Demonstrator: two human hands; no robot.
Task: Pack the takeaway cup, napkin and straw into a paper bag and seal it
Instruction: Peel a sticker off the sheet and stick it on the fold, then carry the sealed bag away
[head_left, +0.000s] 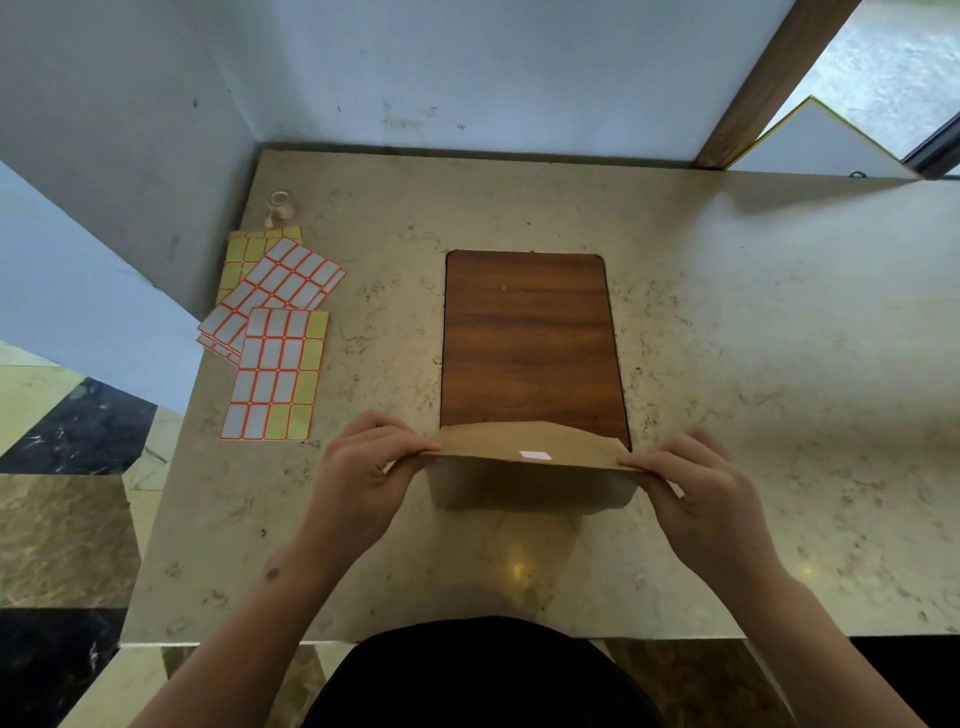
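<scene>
A brown paper bag (530, 483) stands upright on the marble counter near its front edge, its top folded flat. A small white sticker label (535, 455) lies across the folded flap. My left hand (363, 467) pinches the left end of the fold. At the right end, my right hand (696, 483) pinches the fold the same way. The cup, napkin and straw are not visible; the closed bag hides whatever is inside.
Several sheets of orange-edged sticker labels (275, 332) lie at the counter's left. A small roll of tape (281, 205) sits behind them. A dark wooden inset panel (527, 338) lies just beyond the bag. White walls close the back and left.
</scene>
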